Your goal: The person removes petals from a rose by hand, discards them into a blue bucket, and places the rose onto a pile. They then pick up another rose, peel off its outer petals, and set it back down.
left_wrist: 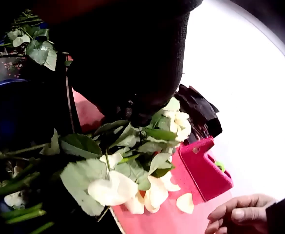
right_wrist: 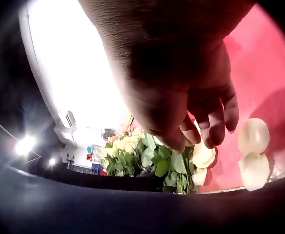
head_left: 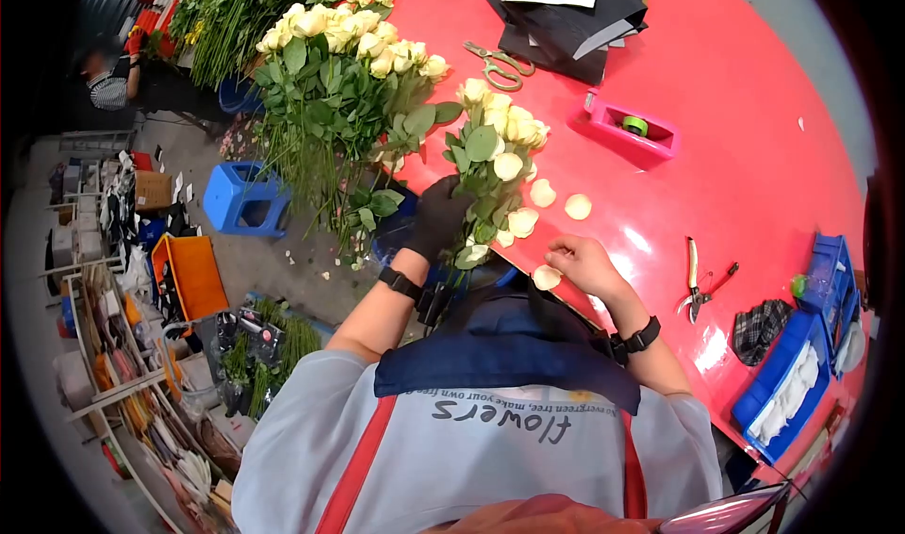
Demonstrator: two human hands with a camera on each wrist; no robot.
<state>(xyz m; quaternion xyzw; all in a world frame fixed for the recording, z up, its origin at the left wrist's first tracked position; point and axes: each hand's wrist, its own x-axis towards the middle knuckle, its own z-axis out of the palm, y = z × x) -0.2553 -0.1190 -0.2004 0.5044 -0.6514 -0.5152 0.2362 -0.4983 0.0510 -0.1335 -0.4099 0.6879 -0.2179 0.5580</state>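
My left hand [head_left: 439, 218], in a black glove, grips a small bunch of cream roses [head_left: 509, 124] by its leafy stems at the table's edge. The gloved fingers are mostly dark in the left wrist view, with green leaves [left_wrist: 84, 180] spreading below them. My bare right hand [head_left: 589, 265] hovers by the near edge, fingers loosely bent and holding nothing. Just beside its fingertips is a loose petal [head_left: 547, 277]. Other pale petals [head_left: 577, 207] lie on the red table [head_left: 660, 213] between the bunch and this hand.
A larger pile of cream roses [head_left: 330, 91] overhangs the table's left side. Scissors [head_left: 500, 65], a pink tape dispenser [head_left: 624, 131], black wrapping sheets [head_left: 566, 25] and pruning shears [head_left: 696, 284] lie farther off. Blue bins [head_left: 787, 374] stand at right, a blue stool [head_left: 247, 197] on the floor at left.
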